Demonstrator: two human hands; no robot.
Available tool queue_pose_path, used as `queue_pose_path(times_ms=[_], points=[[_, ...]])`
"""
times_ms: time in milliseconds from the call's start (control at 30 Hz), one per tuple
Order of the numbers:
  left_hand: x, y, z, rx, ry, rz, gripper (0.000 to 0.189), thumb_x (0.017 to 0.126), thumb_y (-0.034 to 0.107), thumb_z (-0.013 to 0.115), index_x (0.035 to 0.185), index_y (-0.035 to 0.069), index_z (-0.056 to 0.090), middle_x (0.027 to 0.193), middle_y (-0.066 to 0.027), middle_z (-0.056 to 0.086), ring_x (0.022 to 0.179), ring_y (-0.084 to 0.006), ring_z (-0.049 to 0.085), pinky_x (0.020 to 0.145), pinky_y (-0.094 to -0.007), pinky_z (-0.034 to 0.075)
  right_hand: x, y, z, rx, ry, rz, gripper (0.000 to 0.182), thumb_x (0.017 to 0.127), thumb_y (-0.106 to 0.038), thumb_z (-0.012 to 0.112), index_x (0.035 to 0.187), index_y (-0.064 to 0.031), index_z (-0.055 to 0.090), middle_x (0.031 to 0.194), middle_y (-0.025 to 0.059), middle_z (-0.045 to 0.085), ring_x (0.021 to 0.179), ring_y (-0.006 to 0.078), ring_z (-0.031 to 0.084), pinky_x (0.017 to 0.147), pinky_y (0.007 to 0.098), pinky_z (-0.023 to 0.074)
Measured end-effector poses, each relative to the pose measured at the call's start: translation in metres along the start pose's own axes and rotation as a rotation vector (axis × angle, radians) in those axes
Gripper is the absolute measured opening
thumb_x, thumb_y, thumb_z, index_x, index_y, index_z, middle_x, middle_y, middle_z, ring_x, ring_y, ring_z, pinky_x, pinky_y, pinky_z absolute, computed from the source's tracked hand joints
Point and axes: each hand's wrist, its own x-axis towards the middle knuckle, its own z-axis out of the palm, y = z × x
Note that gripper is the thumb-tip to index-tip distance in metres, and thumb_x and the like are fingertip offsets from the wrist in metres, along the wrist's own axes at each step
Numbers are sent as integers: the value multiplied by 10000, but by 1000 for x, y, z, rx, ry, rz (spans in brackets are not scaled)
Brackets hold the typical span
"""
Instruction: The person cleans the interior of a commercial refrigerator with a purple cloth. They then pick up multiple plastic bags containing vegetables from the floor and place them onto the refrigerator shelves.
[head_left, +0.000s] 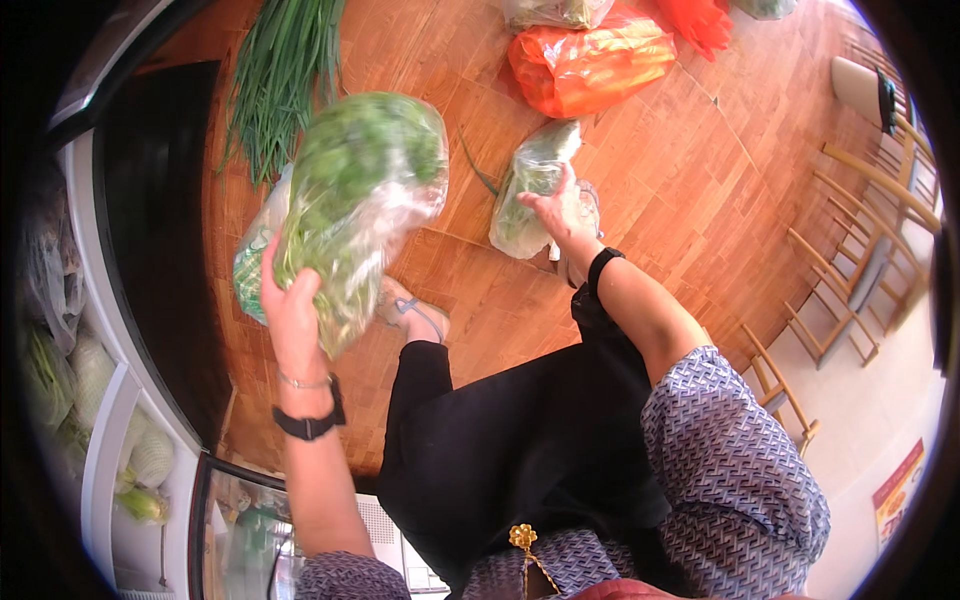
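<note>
My left hand (292, 307) grips the lower end of a clear plastic bag of leafy green vegetables (367, 172), raised over the floor and slightly blurred. Behind it, on the floor, lies another plastic bag with green print (259, 255), partly covered. My right hand (561, 206) reaches down with thumb and fingers spread, over the side of a second clear bag of pale green vegetables (525, 180) beside my foot. Whether the fingers touch that bag is hard to tell. A large bunch of long green leaves (281, 82) lies on the floor at the upper left.
An orange-red plastic bag (592, 64) lies on the wood-look floor (667, 172), with more bags at the top edge. At left stands an open refrigerated cabinet (112, 450) holding bagged vegetables. Wooden chairs (847, 285) stand along the right.
</note>
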Motion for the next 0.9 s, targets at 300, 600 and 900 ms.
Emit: queue_pose_path(times_ms=[300,600,900], points=[[-42,-56,51,-182,63,-325,656,964,241,611,1503,80,273,1193,-63,540,1020,-159,554,928,-346,469,22,-33,43,-173,-240,-55,870,710,-138,683,1480,-195,282,1082,273,629,1046,414,622,928,424,501],[-174,32,104,-346,-323,-411,422,987,85,495,1394,-1,424,1228,-181,581,1062,-267,635,921,-386,526,29,-176,2,-707,-294,-669,626,769,-248,703,1361,-201,507,1261,188,556,1200,370,510,970,518,436],[-188,-19,142,-273,-497,-377,335,1006,80,494,1321,-33,484,1124,-159,634,1012,-216,647,910,-324,521,105,-144,-67,-1389,-97,-854,761,766,-229,723,1441,-234,371,1395,108,425,1325,332,361,1023,654,293]])
